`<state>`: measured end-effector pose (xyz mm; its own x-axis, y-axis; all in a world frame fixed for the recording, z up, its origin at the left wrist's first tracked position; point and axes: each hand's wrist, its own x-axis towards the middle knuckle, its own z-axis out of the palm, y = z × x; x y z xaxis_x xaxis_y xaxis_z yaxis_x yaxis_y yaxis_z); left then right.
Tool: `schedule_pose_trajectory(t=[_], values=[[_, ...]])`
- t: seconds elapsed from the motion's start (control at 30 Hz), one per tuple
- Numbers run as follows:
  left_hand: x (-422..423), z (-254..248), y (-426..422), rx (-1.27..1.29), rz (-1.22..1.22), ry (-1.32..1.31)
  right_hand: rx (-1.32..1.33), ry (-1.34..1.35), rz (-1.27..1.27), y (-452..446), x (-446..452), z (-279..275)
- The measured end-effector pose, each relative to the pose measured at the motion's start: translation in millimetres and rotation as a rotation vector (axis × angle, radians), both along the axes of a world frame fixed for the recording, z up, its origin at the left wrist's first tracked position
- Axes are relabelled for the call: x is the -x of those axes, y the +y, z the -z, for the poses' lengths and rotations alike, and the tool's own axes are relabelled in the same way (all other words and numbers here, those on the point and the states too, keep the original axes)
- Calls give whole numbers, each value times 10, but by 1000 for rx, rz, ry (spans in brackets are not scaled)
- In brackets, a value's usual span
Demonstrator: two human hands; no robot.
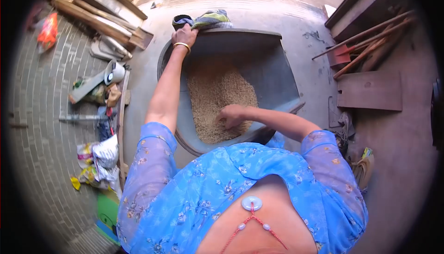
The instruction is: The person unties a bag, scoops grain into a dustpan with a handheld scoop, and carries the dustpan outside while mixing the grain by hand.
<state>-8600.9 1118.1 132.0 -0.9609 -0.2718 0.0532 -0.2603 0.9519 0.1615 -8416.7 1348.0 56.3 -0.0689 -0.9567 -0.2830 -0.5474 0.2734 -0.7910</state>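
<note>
A large grey bin point(270, 76) with a wide opening stands in front of me, and a heap of light-brown grain point(222, 87) lies inside it. My left hand point(185, 36), with a bangle at the wrist, is closed at the far left of the bin's rim. A bundled green-and-grey striped cloth point(212, 19) lies on the rim right beside it; the fingertips are partly hidden. My right hand point(232, 116) reaches over the near right side into the bin. Its fingers are curled down in the grain, with their tips hidden.
Wooden planks point(92, 16), an orange bag point(47, 32) and several crumpled plastic bags point(102, 157) are along the left on brick paving. On the right lie long-handled tools point(365, 41) and a flat brown board point(370, 91). Concrete floor point(305, 50) surrounds the bin.
</note>
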Motion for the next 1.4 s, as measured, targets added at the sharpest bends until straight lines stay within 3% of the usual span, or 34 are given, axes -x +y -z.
schedule_pose_trajectory(t=[0.13, 0.2, 0.23, 0.27, 0.3, 0.33, 0.4, 0.53, 0.63, 0.7, 0.77, 0.83, 0.87, 0.93, 1.0, 1.07, 1.13, 1.2, 1.27, 1.33, 1.4], values=[[1056, 84, -7, -55, 14, -8, 189, -193, 598, 318, 1393, -5], [1605, 132, 79, -50, 41, -34, 197, 126, 878, 513, 2161, 33], [1894, 152, 134, -52, 57, -31, 196, 131, 894, 575, 2424, 100], [2191, 165, 207, -44, 74, -37, 12, 162, 904, 644, 2693, 269], [2432, 167, 265, -38, 87, -40, -173, 192, 907, 707, 2918, 443], [2719, 170, 331, -37, 102, -27, -218, 88, 707, 715, 3076, 624], [3294, 180, 445, -30, 78, -16, -373, 150, 656, 605, 3172, 338], [4296, 119, 614, -23, 60, -32, -236, -18, 453, 471, 3941, 176], [5069, -9, 753, -35, 65, 28, -51, -116, 503, 436, 4636, 76], [5610, -79, 886, -44, 64, 30, 69, -730, 587, 463, 5208, -57], [6100, -75, 1019, -25, 81, 46, 134, -934, 672, 641, 6045, -355], [6746, 156, 1149, -37, 131, 63, 292, -823, 833, 814, 7037, -397], [7118, 238, 1247, -49, 174, 80, 362, -627, 909, 853, 7614, -101], [7767, 256, 1578, -46, 230, 37, 114, -235, 1045, 1113, 8568, 16], [8403, 245, 1904, -58, 272, 26, -87, 147, 988, 1215, 9269, 414], [8979, 200, 2259, -44, 338, 21, -309, 177, 963, 1312, 9512, 346], [9597, 315, 2552, -42, 397, 15, -363, 173, 741, 1330, 9646, 405], [10171, 435, 2896, -80, 434, -16, -330, 189, 596, 1440, 9667, 274], [10634, 527, 3238, -106, 488, -14, -115, 196, 549, 1587, 9892, 705], [11099, 594, 3621, -109, 512, -24, -87, 103, 522, 2004, 10283, 694], [11658, 743, 4018, -104, 552, 8, -148, -174, 398, 2506, 10790, 810]])
